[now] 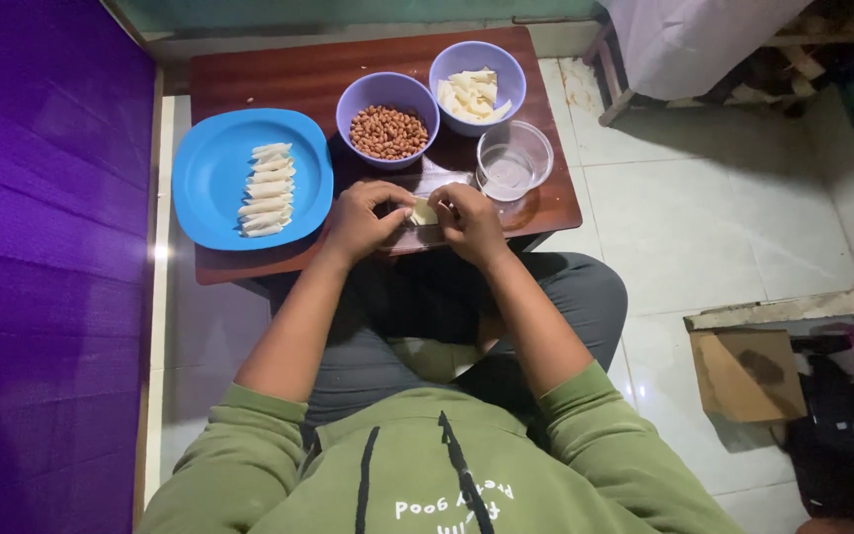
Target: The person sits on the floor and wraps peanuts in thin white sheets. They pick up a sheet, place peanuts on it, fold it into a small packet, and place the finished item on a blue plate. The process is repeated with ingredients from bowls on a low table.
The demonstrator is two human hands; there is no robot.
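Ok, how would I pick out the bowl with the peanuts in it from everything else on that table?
Start at the low wooden table and find the big blue plate with its row of folded pastry pieces. The peanut bowl stands just right of that plate. It is one of two lilac bowls, the only one filled with small reddish-brown nuts; the other bowl holds pale pastry sheets.
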